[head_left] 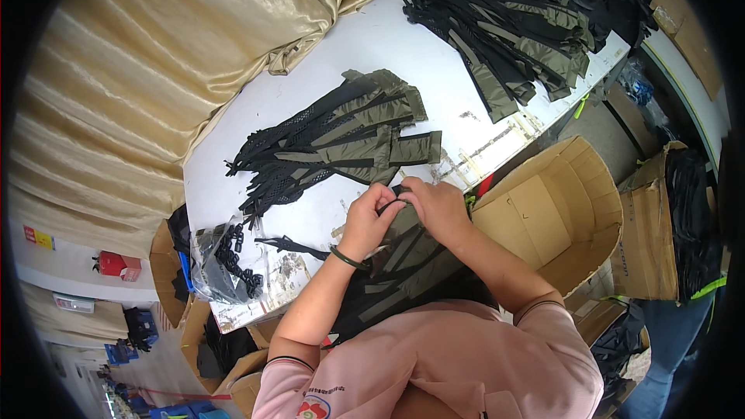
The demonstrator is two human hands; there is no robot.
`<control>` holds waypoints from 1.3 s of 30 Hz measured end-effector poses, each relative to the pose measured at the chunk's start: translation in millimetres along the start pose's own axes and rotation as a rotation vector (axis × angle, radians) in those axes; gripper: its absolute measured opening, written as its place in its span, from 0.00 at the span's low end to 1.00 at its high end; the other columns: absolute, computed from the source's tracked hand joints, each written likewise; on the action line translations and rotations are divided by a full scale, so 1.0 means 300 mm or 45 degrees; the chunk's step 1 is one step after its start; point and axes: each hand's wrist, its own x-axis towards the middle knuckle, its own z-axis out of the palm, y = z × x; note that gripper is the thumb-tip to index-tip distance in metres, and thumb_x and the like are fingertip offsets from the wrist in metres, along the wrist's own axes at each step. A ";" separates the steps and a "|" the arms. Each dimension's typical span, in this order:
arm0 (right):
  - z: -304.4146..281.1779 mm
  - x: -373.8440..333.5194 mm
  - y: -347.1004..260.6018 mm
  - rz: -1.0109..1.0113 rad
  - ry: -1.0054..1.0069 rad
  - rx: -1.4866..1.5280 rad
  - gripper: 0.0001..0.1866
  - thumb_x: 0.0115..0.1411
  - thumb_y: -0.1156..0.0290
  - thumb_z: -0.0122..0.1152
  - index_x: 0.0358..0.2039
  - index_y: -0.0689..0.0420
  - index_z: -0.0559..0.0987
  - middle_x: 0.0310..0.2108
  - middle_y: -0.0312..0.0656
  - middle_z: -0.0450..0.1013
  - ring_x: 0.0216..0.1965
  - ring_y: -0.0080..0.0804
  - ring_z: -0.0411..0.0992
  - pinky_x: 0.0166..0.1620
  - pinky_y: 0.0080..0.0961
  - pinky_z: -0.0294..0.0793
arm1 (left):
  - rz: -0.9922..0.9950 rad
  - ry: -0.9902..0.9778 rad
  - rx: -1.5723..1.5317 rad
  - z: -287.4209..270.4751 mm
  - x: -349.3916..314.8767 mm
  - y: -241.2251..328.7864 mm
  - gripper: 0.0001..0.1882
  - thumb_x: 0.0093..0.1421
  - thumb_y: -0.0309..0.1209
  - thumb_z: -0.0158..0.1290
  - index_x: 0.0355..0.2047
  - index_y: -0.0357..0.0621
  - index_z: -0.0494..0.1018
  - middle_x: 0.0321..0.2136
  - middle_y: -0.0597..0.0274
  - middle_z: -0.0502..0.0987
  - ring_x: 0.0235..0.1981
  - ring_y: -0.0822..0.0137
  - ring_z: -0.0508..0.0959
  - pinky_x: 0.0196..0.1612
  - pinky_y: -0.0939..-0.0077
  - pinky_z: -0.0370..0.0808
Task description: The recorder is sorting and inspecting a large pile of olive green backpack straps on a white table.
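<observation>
My left hand (365, 222) and my right hand (438, 209) meet at the table's near edge, fingertips pinched together. Between them is the top end of an olive and black fabric strap (405, 225), with a small black part (397, 191) at its tip; its exact kind is hard to make out. More olive and black straps (411, 271) lie across my lap beneath my forearms. Just beyond my hands, a fanned pile of similar straps (341, 136) with black mesh rests on the white table (287, 101). A loose black strap end (291, 246) lies left of my left wrist.
A clear plastic bag (221, 264) with black plastic pieces sits at the table's left corner. A larger strap heap (520, 31) covers the far right. An open cardboard box (555, 209) stands right of the table, and more boxes (648, 229) flank it. A beige curtain (155, 85) hangs behind.
</observation>
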 end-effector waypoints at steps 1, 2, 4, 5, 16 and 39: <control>0.000 0.012 0.012 -0.143 0.037 -0.013 0.08 0.54 0.72 0.60 0.35 0.55 0.73 0.23 0.46 0.71 0.25 0.47 0.71 0.30 0.38 0.69 | 0.054 0.042 0.084 0.002 -0.007 0.015 0.09 0.54 0.25 0.60 0.27 0.40 0.69 0.19 0.64 0.71 0.20 0.71 0.68 0.26 0.76 0.68; -0.004 0.032 0.025 -0.143 0.037 -0.014 0.08 0.54 0.72 0.60 0.35 0.55 0.73 0.23 0.46 0.71 0.25 0.47 0.71 0.30 0.38 0.69 | 0.107 0.083 0.167 0.004 -0.016 0.030 0.08 0.53 0.26 0.60 0.27 0.40 0.70 0.20 0.62 0.71 0.20 0.67 0.70 0.26 0.74 0.69; -0.024 0.076 0.031 -0.399 0.486 -0.097 0.08 0.56 0.68 0.60 0.25 0.57 0.72 0.19 0.43 0.69 0.19 0.38 0.69 0.24 0.31 0.66 | 0.326 0.080 0.330 0.005 -0.045 0.061 0.08 0.53 0.26 0.59 0.26 0.39 0.70 0.20 0.60 0.71 0.21 0.62 0.72 0.26 0.71 0.69; 0.001 0.069 0.048 -0.400 0.485 -0.099 0.08 0.56 0.68 0.60 0.25 0.57 0.72 0.19 0.43 0.69 0.19 0.38 0.69 0.24 0.31 0.66 | 0.544 0.074 0.493 0.006 -0.059 0.070 0.07 0.53 0.26 0.58 0.25 0.39 0.70 0.21 0.58 0.71 0.21 0.57 0.73 0.26 0.69 0.69; 0.080 -0.062 0.014 0.937 -0.167 1.733 0.07 0.56 0.69 0.57 0.23 0.55 0.76 0.21 0.31 0.69 0.26 0.17 0.66 0.30 0.15 0.62 | 0.180 -0.155 0.434 0.005 -0.079 0.095 0.07 0.55 0.23 0.55 0.34 0.38 0.69 0.24 0.56 0.72 0.26 0.60 0.74 0.29 0.72 0.70; 0.012 -0.088 0.036 0.227 -0.172 0.768 0.06 0.63 0.76 0.53 0.40 0.58 0.70 0.29 0.31 0.69 0.30 0.17 0.67 0.35 0.16 0.68 | -0.112 -0.266 -0.077 -0.060 -0.058 0.076 0.13 0.62 0.31 0.53 0.43 0.35 0.71 0.34 0.65 0.78 0.36 0.77 0.73 0.42 0.80 0.71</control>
